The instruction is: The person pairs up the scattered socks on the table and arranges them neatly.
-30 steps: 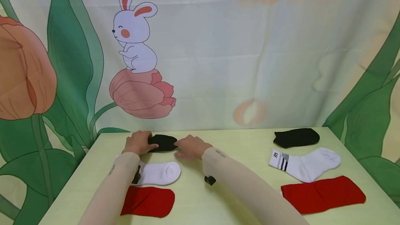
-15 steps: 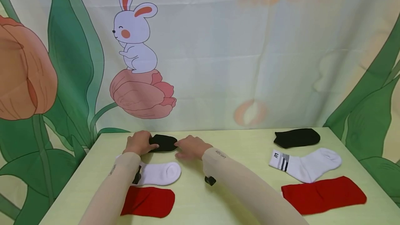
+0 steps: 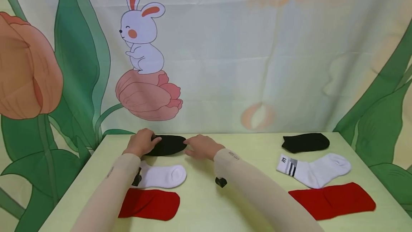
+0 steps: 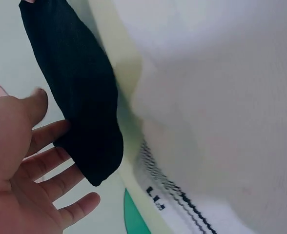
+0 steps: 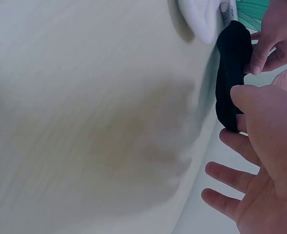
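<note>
A black ankle sock [image 3: 170,145] is spread between both hands at the back left of the table. My left hand [image 3: 141,143] holds its left end, which the fingers partly cover. In the left wrist view, the left fingers [image 4: 48,163] reach the sock's edge and pass partly behind it. My right hand [image 3: 203,147] pinches the other end between thumb and forefinger, with its remaining fingers [image 5: 229,176] spread apart. In front lies a white sock [image 3: 165,176], its cuff partly hidden by the left sleeve, and nearer still a red sock [image 3: 151,204].
On the table's right side [image 3: 231,208] lie another black sock [image 3: 305,142], a white sock with dark stripes [image 3: 322,169] and a red sock [image 3: 338,200]. Behind the table hangs a printed cloth [image 3: 212,63] with a rabbit and tulips.
The black sock between my hands looks wider and flatter toward the camera, and slightly raised. Both hands have shifted a little, the right one to the right. The other socks stay put.
</note>
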`<state>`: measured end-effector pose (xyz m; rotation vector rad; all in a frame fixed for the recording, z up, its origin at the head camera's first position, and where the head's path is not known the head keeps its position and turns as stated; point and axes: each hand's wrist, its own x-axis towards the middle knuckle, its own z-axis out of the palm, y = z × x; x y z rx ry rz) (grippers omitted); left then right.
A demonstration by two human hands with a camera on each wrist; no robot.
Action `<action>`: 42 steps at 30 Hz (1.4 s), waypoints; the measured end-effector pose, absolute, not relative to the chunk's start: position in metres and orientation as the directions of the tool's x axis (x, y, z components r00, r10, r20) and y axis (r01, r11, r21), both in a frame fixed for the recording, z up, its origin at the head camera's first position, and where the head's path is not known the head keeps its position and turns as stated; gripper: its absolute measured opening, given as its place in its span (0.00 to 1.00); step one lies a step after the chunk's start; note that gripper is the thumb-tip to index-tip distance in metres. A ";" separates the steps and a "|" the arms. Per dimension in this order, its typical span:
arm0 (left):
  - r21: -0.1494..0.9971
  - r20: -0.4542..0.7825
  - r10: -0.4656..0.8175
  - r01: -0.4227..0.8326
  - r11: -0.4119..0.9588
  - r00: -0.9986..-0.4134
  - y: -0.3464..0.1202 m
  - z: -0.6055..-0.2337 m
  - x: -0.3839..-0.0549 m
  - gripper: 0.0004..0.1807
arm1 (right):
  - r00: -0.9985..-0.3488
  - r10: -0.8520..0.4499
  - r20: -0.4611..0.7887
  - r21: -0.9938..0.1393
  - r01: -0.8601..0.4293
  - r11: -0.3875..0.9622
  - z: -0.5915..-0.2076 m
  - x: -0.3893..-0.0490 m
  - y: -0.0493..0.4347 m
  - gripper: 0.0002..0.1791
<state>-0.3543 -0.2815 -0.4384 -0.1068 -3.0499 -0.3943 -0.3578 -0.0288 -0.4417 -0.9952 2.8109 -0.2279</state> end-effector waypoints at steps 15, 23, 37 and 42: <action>0.343 0.204 0.171 0.234 0.910 -0.964 -0.269 -0.421 -0.336 0.13 | -0.740 -0.656 0.149 -0.229 -0.671 0.705 -0.427 -0.351 0.003 0.21; 0.364 0.284 0.224 0.321 0.874 -0.932 -0.252 -0.411 -0.324 0.10 | -0.754 -0.579 0.310 -0.235 -0.651 0.722 -0.421 -0.346 0.020 0.21; 0.387 0.344 0.309 0.434 0.814 -0.887 -0.219 -0.396 -0.297 0.10 | -0.795 -0.467 0.388 -0.248 -0.578 0.777 -0.417 -0.328 0.048 0.18; 0.379 0.365 0.339 0.471 0.797 -0.867 -0.209 -0.393 -0.290 0.10 | -0.793 -0.450 0.411 -0.236 -0.569 0.788 -0.414 -0.321 0.061 0.12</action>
